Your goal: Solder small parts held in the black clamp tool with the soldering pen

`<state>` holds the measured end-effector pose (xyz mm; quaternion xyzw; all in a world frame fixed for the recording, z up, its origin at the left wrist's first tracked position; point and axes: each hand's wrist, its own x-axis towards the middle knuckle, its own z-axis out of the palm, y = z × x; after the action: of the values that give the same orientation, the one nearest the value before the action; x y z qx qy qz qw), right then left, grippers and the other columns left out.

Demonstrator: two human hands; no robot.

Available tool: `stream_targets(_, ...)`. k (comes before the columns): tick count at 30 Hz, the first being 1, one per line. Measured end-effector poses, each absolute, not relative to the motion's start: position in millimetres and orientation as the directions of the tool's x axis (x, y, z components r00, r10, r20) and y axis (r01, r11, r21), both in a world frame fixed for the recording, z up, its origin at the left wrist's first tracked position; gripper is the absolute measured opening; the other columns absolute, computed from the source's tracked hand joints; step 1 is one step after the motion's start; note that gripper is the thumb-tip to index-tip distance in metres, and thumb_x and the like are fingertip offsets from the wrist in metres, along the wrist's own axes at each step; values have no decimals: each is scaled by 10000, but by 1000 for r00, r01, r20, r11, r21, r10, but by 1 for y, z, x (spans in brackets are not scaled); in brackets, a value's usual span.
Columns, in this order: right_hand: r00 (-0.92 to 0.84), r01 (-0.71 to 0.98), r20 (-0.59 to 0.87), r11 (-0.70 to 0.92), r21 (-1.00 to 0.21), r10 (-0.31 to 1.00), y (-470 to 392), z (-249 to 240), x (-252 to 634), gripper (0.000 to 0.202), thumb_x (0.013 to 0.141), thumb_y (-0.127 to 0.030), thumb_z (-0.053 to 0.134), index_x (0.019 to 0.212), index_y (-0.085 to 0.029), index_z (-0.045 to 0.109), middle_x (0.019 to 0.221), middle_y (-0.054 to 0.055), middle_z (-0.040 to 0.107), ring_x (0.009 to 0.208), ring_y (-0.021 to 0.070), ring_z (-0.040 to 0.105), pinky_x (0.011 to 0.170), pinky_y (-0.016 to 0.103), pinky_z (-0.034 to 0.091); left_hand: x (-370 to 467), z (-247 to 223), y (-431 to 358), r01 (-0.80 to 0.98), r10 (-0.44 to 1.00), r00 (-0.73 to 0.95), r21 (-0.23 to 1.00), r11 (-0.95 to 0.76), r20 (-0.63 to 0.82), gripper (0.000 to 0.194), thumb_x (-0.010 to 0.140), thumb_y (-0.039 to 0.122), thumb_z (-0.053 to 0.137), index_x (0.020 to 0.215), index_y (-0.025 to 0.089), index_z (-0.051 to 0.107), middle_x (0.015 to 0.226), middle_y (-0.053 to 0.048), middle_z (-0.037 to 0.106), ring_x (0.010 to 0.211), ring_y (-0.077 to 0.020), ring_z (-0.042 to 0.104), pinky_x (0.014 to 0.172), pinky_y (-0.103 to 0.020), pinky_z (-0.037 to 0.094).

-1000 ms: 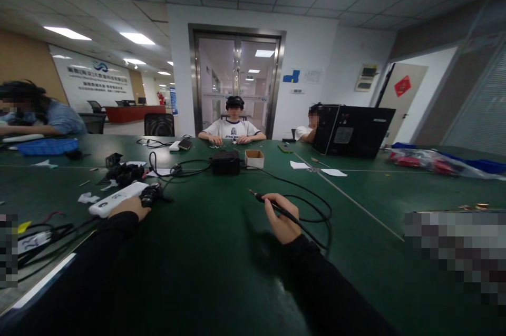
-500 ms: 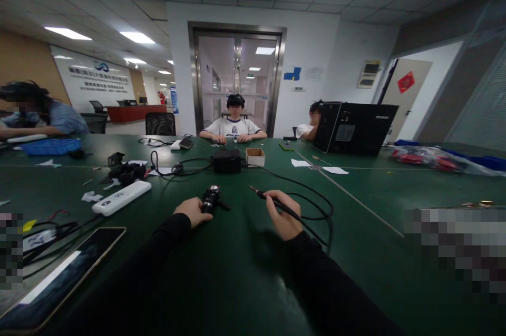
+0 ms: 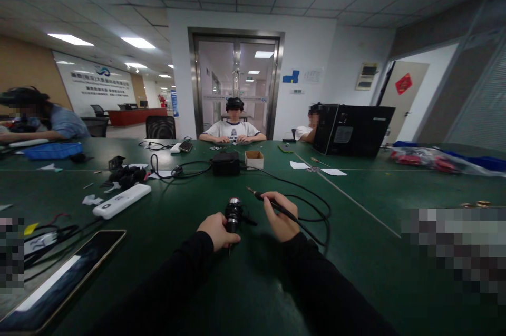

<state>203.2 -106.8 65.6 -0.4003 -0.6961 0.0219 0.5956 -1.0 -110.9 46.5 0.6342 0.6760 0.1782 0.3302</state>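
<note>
My left hand (image 3: 220, 231) is closed around the lower end of a black flashlight-like cylinder (image 3: 234, 212) with a bright ring at its far end. A dark clip or arm juts from the cylinder's right side, and a thin piece pokes out below the fingers. In a pen grip, my right hand (image 3: 283, 216) holds a soldering iron (image 3: 276, 204), its pointed metal tip aimed left and away from me. That tip is apart from the cylinder, up and to its right. From the iron's back end a black cord (image 3: 328, 225) loops over the green table (image 3: 245, 294).
Behind my hands are a black box (image 3: 226, 163) with cables and a small open carton (image 3: 254, 159). To the left lie a white power strip (image 3: 122, 201) and a phone (image 3: 65, 278). A black computer case (image 3: 353, 129) stands back right. People sit across the table.
My left hand has moved right and slightly toward me with the cylinder, bringing it closer to the soldering iron. My right hand has hardly moved.
</note>
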Motion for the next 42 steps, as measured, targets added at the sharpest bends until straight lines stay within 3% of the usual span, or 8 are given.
stream_targets(14, 37, 542, 815, 674, -502, 578, -106, 66, 202, 168, 871, -248, 503, 820, -213, 659, 798, 38, 708, 744, 185, 667, 728, 293, 534, 20, 37, -113, 685, 977, 15, 714, 145, -213, 438, 629, 342, 775, 921, 157, 507, 936, -116, 729, 591, -171, 711, 486, -206, 514)
stream_targets(18, 37, 541, 821, 679, -497, 570, -107, 66, 202, 155, 868, -237, 512, 821, -215, 659, 802, 35, 709, 748, 186, 670, 728, 292, 535, 22, 42, -116, 654, 965, 61, 741, 155, -256, 485, 658, 355, 755, 1012, 147, 497, 860, -107, 731, 611, -191, 712, 498, -229, 537)
stream_targets(21, 39, 540, 820, 679, -498, 571, -106, 65, 202, 154, 869, -233, 512, 826, -214, 658, 809, 35, 710, 753, 187, 671, 733, 294, 534, 15, 53, -115, 680, 929, 111, 709, 187, -353, 551, 683, 453, 726, 1069, 135, 496, 742, -93, 717, 596, -218, 703, 484, -262, 537)
stream_targets(24, 34, 534, 821, 683, -497, 570, -105, 64, 202, 156, 871, -232, 509, 825, -212, 657, 804, 38, 708, 749, 188, 670, 727, 297, 533, 2, 68, -101, 773, 894, 100, 599, 207, -438, 601, 750, 677, 542, 957, 113, 565, 673, -123, 695, 576, -243, 692, 493, -297, 527)
stream_targets(27, 28, 527, 822, 691, -495, 569, -104, 64, 202, 147, 868, -223, 517, 826, -205, 657, 806, 39, 707, 749, 184, 671, 723, 292, 531, -9, 80, -76, 833, 948, 10, 526, 168, -319, 664, 855, 683, 306, 942, 93, 598, 819, -189, 713, 677, -261, 709, 584, -323, 527)
stream_targets(32, 15, 539, 819, 685, -490, 573, -106, 64, 201, 154, 870, -224, 515, 825, -207, 661, 800, 38, 707, 736, 183, 671, 715, 291, 533, -4, 73, -31, 837, 999, -31, 545, 36, -18, 510, 941, 443, 269, 1068, 99, 624, 1146, -193, 675, 1044, -254, 647, 856, -319, 469)
stream_targets(38, 5, 518, 814, 695, -498, 580, -109, 64, 198, 146, 866, -222, 528, 836, -205, 670, 809, 29, 715, 737, 171, 674, 724, 280, 535, 9, 44, -12, 829, 1000, -9, 559, 23, -27, 566, 920, 502, 234, 1204, 216, 632, 1318, -104, 606, 1232, -301, 527, 1019, -422, 362)
stream_targets(42, 1, 509, 817, 703, -496, 576, -113, 66, 194, 141, 861, -202, 532, 832, -205, 670, 803, 24, 713, 732, 165, 670, 721, 273, 533, 6, 37, -14, 800, 999, 15, 599, 16, -47, 539, 905, 510, 222, 1093, 337, 697, 1295, -8, 629, 1223, -319, 518, 1025, -476, 335)
